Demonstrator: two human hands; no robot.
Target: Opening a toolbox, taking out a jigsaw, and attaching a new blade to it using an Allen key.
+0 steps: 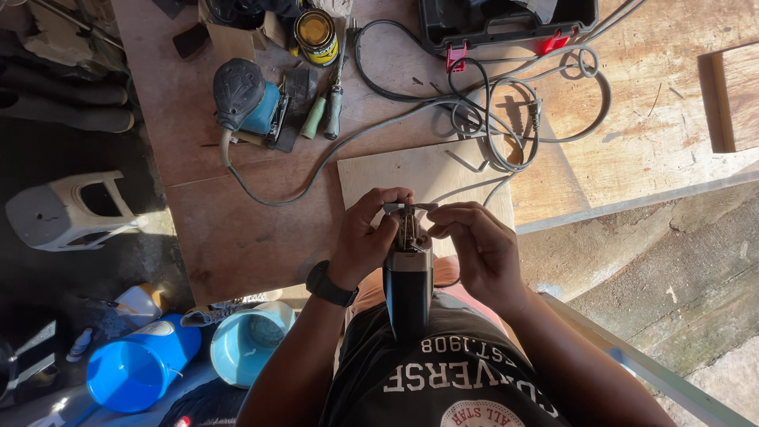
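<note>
The wooden tabletop [237, 237] spreads out beyond my grip, and a pale plywood panel [411, 170] lies on it just past my knuckles. Braced against my belly, body pointing up toward that panel, is the dark power tool [409, 289] — the biggest thing I have hold of. My left hand [365, 236] wraps its head from the left, fingers curled shut around it. My right hand [477, 241] closes in from the other side, fingertips pinched on a small metal key [411, 208] that sits across the very top of the tool, between both hands. A black watch [328, 285] rides my left wrist.

Farther out from my grip, a grey cord [506, 119] loops over the tabletop beyond the panel. Up and to the left of my left hand rests a blue sander [249, 103], with two screwdrivers [324, 115] just beside it and a yellow-topped can [316, 33] beyond those. A black tool case [506, 24] sits at the far edge — well apart from my hands. Down by my left elbow, off the tabletop, stand a blue bucket [138, 368] and a light blue bowl [249, 340].
</note>
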